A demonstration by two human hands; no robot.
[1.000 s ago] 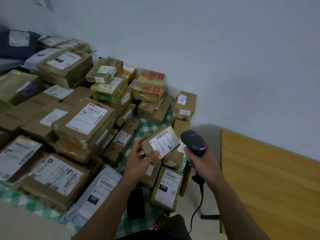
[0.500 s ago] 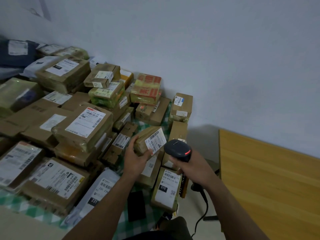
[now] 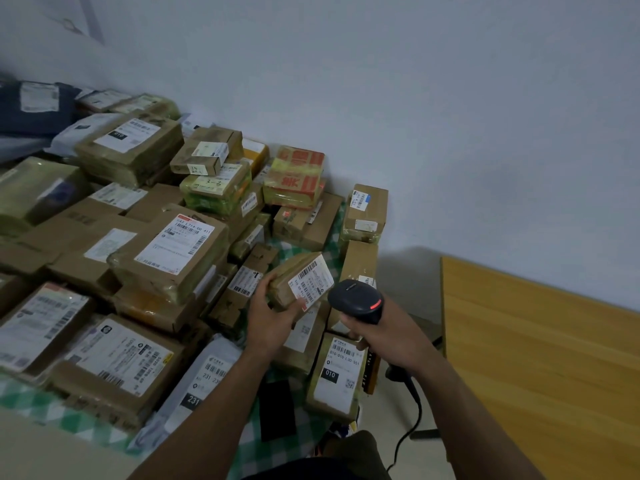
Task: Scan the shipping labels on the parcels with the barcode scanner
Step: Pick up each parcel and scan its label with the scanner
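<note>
Now the left hand grips a small brown cardboard parcel; just beside it, the right hand holds a black corded barcode scanner.

barcode scanner lowered, nearer held parcel; label turned steeper

We see a plain pale wall filling the view from 10 to 2 o'clock, with a faint strip stuck on it at 11 o'clock. At 4 o'clock stands a light wooden table, its far edge against the wall. A green-and-white checked cloth shows at 8 o'clock. On it, near 6 o'clock, lies a flat black rectangle; we cannot tell what it is. A beige surface fills the 7 o'clock corner.
</note>
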